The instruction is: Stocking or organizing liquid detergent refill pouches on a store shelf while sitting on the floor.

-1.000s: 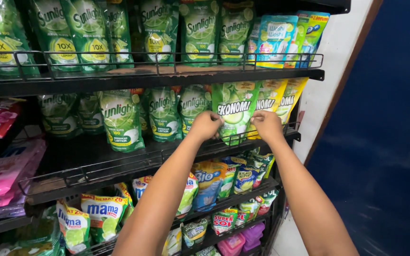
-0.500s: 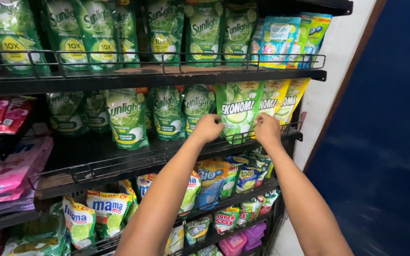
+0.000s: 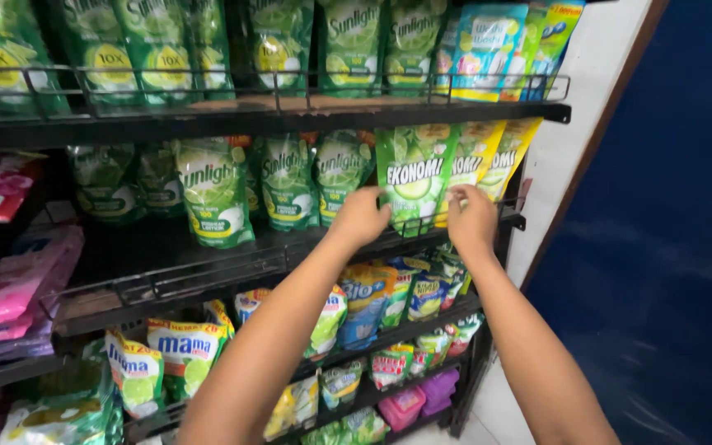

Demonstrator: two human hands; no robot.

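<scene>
Both hands unchanged since half a second ago: left hand [image 3: 362, 216] and right hand [image 3: 471, 218], fingers closed on the bright green pouch [image 3: 412, 185] standing behind the wire rail [image 3: 422, 227]; best kept upright, level with its neighbours.

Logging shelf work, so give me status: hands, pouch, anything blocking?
Left hand and right hand grip bright green pouch by its lower edges. Pouch upright behind wire shelf rail. Yellow-green pouches crowd its right.
</scene>
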